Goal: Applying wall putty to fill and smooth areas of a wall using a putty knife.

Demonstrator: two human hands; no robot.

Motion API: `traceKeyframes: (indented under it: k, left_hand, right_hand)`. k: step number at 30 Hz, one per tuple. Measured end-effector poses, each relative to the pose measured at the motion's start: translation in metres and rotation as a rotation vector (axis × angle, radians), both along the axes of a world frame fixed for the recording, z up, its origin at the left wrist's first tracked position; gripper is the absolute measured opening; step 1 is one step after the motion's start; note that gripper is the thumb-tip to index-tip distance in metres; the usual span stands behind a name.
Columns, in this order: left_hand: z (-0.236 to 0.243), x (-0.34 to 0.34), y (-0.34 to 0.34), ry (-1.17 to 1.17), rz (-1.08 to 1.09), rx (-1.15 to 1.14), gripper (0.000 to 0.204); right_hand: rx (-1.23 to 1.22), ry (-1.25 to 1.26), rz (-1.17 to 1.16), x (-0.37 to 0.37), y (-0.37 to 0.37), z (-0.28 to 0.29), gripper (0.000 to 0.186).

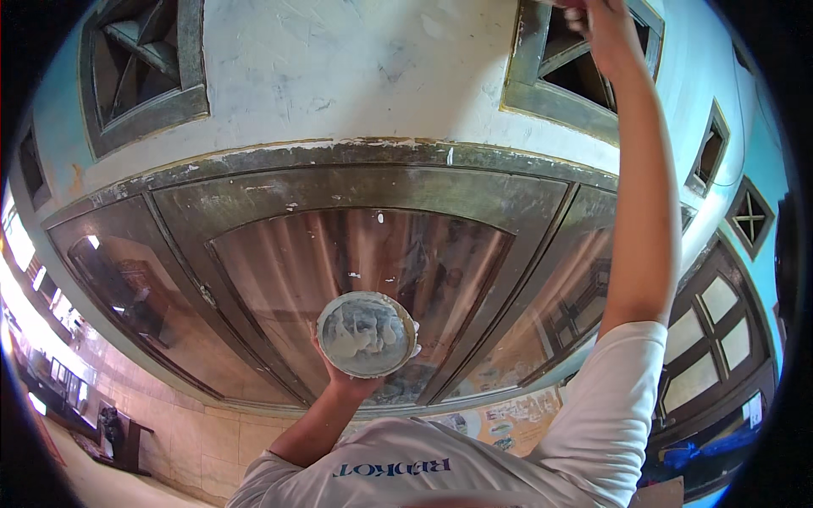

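Note:
My left hand (345,378) is closed around a round bowl (413,343) from below, with fingertips showing at both sides of it. Inside the bowl lies a smeared, pale grey paste (360,332) that looks like wall putty. My right arm stretches high, and my right hand (600,25) is at the top edge of the view, in front of a wooden vent frame (523,95). Its fingers are curled; whatever they grip is cut off by the edge. Around the vent, the white wall (356,76) bears patchy, smeared coating.
Below the wall runs a worn wooden ledge (381,152) over glazed wooden panels (364,190) with curtains behind them. Another vent (144,72) sits at upper left. Tiled floor (195,449) shows at lower left, a dark wooden door (720,322) at the right.

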State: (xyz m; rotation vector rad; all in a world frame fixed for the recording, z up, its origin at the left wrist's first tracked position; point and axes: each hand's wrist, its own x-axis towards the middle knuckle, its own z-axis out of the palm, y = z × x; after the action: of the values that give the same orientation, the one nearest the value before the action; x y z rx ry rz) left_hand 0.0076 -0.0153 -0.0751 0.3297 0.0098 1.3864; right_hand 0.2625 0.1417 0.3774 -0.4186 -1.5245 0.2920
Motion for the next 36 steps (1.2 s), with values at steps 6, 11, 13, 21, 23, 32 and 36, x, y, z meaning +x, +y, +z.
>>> traceKeyframes:
  k: [6, 11, 13, 21, 23, 32, 36]
  left_hand:
    - [0.007, 0.016, 0.002, -0.032, -0.113, 0.017, 0.082]
    - [-0.002, 0.010, 0.004, -0.095, -0.097, 0.011, 0.083]
    - [-0.001, 0.006, 0.000, -0.163, -0.153, 0.053, 0.083]
    - [-0.001, -0.008, -0.010, -0.027, -0.039, -0.006, 0.083]
    - [-0.005, -0.013, -0.009, -0.012, -0.038, 0.012, 0.083]
    - [-0.005, -0.018, -0.011, -0.106, -0.072, 0.005, 0.083]
    - [-0.009, -0.020, -0.011, -0.201, -0.129, 0.025, 0.086]
  right_hand:
    - [-0.081, -0.187, 0.138, -0.009, -0.009, -0.021, 0.026]
    - [-0.035, -0.342, -0.170, -0.038, -0.022, -0.022, 0.026]
    - [0.034, -0.354, -0.260, -0.037, -0.015, -0.022, 0.028]
    - [0.259, -0.262, -0.441, 0.032, -0.002, -0.005, 0.029]
    - [0.201, -0.170, -0.370, 0.033, -0.019, -0.003, 0.030]
    - [0.199, -0.304, -0.301, -0.020, -0.042, -0.032, 0.031]
    - [0.357, -0.749, -0.425, -0.096, -0.045, -0.067, 0.033]
